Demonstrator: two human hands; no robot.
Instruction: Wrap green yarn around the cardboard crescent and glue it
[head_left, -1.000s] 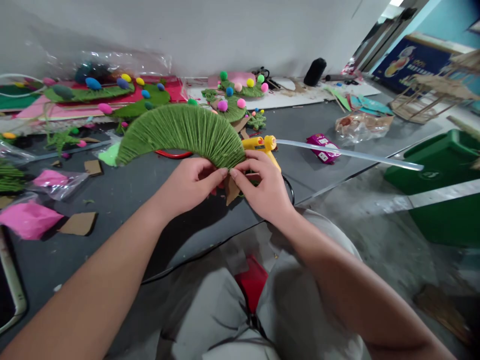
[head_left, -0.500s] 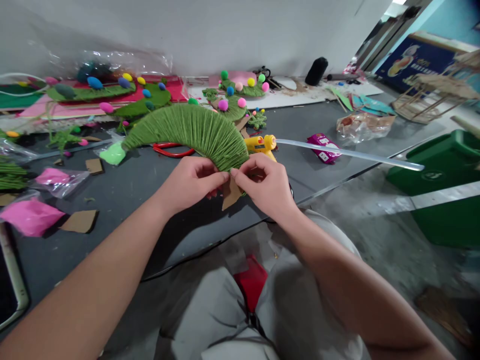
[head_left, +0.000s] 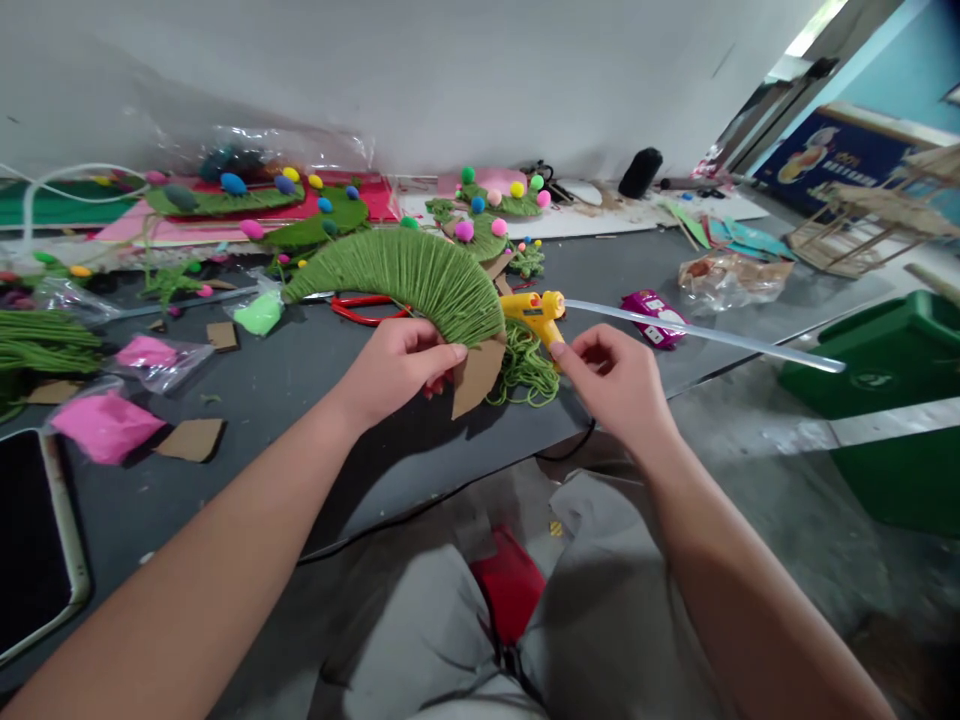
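My left hand (head_left: 401,365) pinches the lower end of a cardboard crescent (head_left: 397,270) wrapped in green yarn. Bare brown cardboard (head_left: 478,378) shows at its tip, past my thumb. My right hand (head_left: 619,385) is at the handle of a yellow hot glue gun (head_left: 534,312), thumb and finger closed on its lower end. From the gun's back sticks a long clear glue stick (head_left: 705,335). Loose green yarn (head_left: 529,370) lies in a heap between the cardboard tip and the gun. Red-handled scissors or pliers (head_left: 367,310) lie partly hidden behind the crescent.
Finished green pieces with coloured balls (head_left: 225,200) lie along the wall. Pink clay (head_left: 109,425), a cardboard scrap (head_left: 191,440) and a tablet (head_left: 37,540) are at left. A purple packet (head_left: 652,318) lies right; a green bin (head_left: 877,400) stands beyond the table edge.
My right hand has left the crescent's end and moved right to the glue gun's handle. My left hand still holds the crescent. More of the bare cardboard and loose yarn shows.
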